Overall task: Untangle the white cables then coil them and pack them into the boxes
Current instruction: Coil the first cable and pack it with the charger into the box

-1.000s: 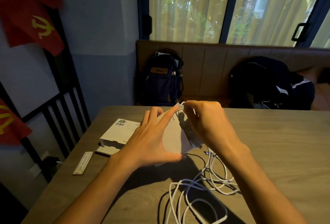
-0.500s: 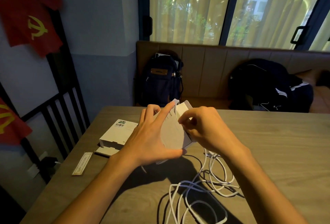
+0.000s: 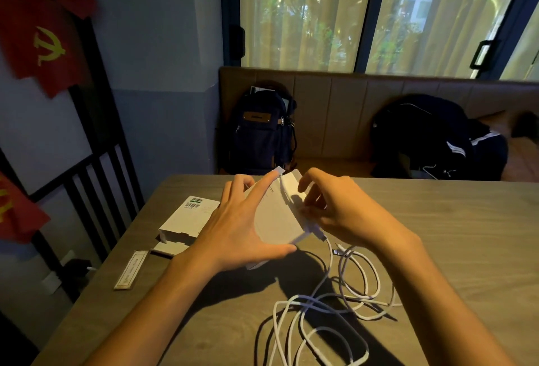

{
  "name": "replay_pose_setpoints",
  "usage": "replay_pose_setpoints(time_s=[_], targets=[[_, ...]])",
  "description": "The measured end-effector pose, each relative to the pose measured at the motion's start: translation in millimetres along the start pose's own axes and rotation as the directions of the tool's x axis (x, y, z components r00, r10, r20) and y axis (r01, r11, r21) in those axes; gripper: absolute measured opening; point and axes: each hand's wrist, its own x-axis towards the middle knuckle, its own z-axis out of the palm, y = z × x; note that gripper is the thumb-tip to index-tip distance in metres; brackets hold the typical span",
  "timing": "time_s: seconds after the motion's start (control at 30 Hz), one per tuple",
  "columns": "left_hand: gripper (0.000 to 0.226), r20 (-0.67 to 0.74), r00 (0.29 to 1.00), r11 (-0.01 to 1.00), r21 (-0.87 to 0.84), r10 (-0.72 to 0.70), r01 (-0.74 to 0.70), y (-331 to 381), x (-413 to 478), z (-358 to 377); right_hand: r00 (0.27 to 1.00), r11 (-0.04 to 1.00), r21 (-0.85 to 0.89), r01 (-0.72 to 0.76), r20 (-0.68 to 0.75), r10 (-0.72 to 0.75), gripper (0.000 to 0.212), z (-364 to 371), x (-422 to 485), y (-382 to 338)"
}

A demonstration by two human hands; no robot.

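The left hand [image 3: 233, 228] covers much of the small white cardboard box [image 3: 277, 220]. Whether the right hand [image 3: 344, 211] grips anything is hidden behind that box. Below it, loose white cables [image 3: 310, 304] run off the bottom edge. Left of it, the barcode label [image 3: 194, 203] is unreadably small.

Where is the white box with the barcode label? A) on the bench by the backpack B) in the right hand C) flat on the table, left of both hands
C: the white cardboard box with the barcode label lies on the wooden table, left of the left hand, which holds a second white box.
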Motion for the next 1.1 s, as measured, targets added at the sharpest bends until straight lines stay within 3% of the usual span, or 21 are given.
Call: replay_pose_setpoints(time_s=[0.27,0.37,0.47,0.63,0.73,0.83,0.97,1.1], targets=[[0.122,0.064,0.997,0.999,0.044,-0.035,0.032,-3.7,-0.1,2.7,0.994,0.999,-0.053,-0.006,-0.106,0.0,0.021,18.3,8.1,6.4],[0.123,0.181,0.979,0.993,0.095,-0.089,0.073,-8.7,1.0,2.9,0.975,0.998,0.062,0.032,-0.224,-0.017,0.013,10.4,8.8,11.1],[0.12,0.277,0.952,0.986,0.135,-0.128,0.093,-16.1,-0.1,7.7,0.952,0.97,0.241,0.013,-0.299,0.061,0.014,4.7,9.5,11.4],[0.106,0.372,0.911,0.98,0.147,-0.178,0.131,-23.0,-4.2,15.0,0.954,0.892,0.451,-0.029,-0.255,0.16,0.02,5.7,11.4,14.7],[0.102,0.409,0.888,0.973,0.18,-0.208,0.145,-22.8,-4.6,15.6,0.967,0.943,0.332,-0.012,-0.237,0.096,0.02,9.7,11.6,16.9],[0.1,0.48,0.847,0.963,0.241,-0.228,0.123,-21.9,-5.6,13.8,0.946,0.989,0.126,0.071,-0.324,-0.027,0.019,12.8,12.0,16.5],[0.102,0.517,0.822,0.958,0.26,-0.241,0.118,-19.7,-4.9,8.6,0.86,0.995,0.043,0.094,-0.507,-0.059,0.019,10.8,15.1,25.5],[0.099,0.56,0.803,0.973,0.207,-0.203,0.101,-23.2,-5.1,10.1,0.745,0.979,0.118,0.168,-0.666,-0.047,0.028,-7.1,12.9,41.9]])
